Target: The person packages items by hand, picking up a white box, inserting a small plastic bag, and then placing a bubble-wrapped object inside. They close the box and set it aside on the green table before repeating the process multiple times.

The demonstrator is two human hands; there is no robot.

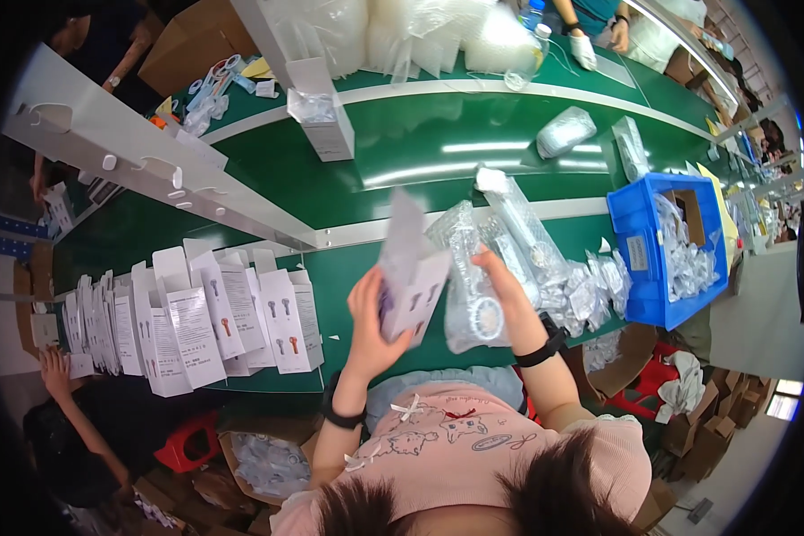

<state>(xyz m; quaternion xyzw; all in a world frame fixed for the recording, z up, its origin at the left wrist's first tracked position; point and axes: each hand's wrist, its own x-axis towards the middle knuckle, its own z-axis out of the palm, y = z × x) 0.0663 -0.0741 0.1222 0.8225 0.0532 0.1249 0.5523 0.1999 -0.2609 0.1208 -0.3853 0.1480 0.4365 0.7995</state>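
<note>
My left hand [371,313] is wrapped around a white printed carton [417,290], tilted, with its top flap standing up. The carton shows small pictures of handheld fans. Right beside it, my right hand [502,284] grips a clear bubble-wrap pouch [466,268] with a round white ringed part showing near its lower end. What else is inside is blurred by the wrap. Just beyond my right hand lie more bubble-wrapped pieces [523,214] and a heap of small clear plastic packets [581,290].
Several open white cartons [205,322] stand in rows on the green table at left. A blue bin [639,268] of clear packets sits at right. A metal post and rail [241,214] cross the table. Another person's hand [55,371] is at far left; a gloved hand [583,52] works across.
</note>
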